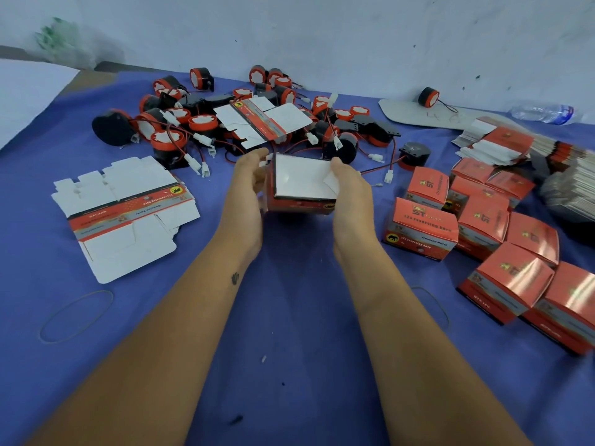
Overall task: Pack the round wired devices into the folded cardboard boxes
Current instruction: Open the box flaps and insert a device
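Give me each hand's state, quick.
Left hand: grips the box on its left side.
Right hand: grips the same box on its right side.

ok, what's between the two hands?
Head view: a half-folded box, white flap up, gripped from both sides by the left hand and right hand. Nothing else sits between them.

Printed on the closed red box (pixel 421 228) at three o'clock: "ST", "12v reversing horn", "Genuine Parts". On the flat unfolded carton (pixel 128 214) at nine o'clock, upside down: "Genuine Parts". Remaining print on other boxes too blurred to read.
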Motion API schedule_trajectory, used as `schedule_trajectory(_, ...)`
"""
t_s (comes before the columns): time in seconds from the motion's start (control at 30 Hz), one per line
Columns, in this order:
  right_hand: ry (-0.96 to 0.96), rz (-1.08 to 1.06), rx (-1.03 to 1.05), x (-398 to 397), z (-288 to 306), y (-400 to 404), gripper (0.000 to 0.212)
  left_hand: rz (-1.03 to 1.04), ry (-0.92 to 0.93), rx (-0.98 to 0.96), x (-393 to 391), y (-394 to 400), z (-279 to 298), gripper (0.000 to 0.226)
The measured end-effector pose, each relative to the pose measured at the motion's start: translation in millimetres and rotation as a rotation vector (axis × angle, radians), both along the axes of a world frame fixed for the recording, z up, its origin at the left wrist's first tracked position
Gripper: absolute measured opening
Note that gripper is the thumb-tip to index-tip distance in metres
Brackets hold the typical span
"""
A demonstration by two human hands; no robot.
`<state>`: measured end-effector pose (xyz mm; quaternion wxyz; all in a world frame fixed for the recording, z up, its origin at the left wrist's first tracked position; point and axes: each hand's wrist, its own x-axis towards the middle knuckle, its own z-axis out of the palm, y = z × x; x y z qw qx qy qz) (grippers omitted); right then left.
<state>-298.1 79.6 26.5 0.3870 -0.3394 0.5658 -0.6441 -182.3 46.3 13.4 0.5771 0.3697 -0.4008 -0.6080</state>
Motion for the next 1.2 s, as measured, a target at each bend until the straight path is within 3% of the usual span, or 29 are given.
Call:
schedule_trajectory(0.1,0.095,-0.006,0.136,-4.3,1.1,-1.7,0.031,0.124,-0.786,-0.294,3.5,-11.0,-7.2,0.030)
schedule_trajectory(0.17,0.001,0.041,0.182,-5.3,4.4,-0.5,0.030,0.143,-1.049,-0.439,4.0,-13.5,-13.6,0.027)
schedule_trajectory(0.2,-0.040,0.059,0.167,-6.2,5.1,-0.4,0.026,0.150,-1.048,-0.435,3.9,-12.5,-14.3,0.028)
schedule_trajectory(0.27,-0.084,0.071,0.037,-6.8,4.1,0.0,0.010,0.161,-0.837,-0.327,3.8,-10.2,-12.2,0.041)
schedule_trajectory(0.4,0.069,0.112,-0.202,-7.5,-1.7,3.5,0.023,-0.076,-0.348,-0.101,9.0,-10.7,-7.8,0.056)
schedule_trajectory(0.47,0.156,0.156,-0.238,-3.3,-4.5,4.3,0.025,-0.145,-0.372,-0.177,11.4,-8.2,-10.4,0.044)
schedule_trajectory(0.53,0.125,0.164,-0.266,1.8,-6.1,3.0,0.025,-0.076,-0.421,-0.241,11.1,-9.5,-14.3,0.049)
schedule_trajectory(0.73,0.072,-0.169,-0.120,-14.0,-9.2,-36.5,0.038,0.290,-0.440,-0.238,9.2,-18.9,-16.0,0.068)
schedule_trajectory(0.97,0.428,-0.192,0.003,-66.5,-10.2,-98.8,0.085,0.257,-0.514,-0.285,4.1,-23.0,-23.0,0.065)
schedule_trajectory(1.13,0.695,-0.155,0.326,-79.1,-22.3,-126.4,0.097,0.176,-0.594,-0.284,4.9,-25.1,-24.8,0.064)
schedule_trajectory(1.2,0.849,-0.166,0.386,-79.5,-22.9,-130.8,0.082,0.176,-0.616,-0.292,4.8,-24.8,-24.6,0.063)
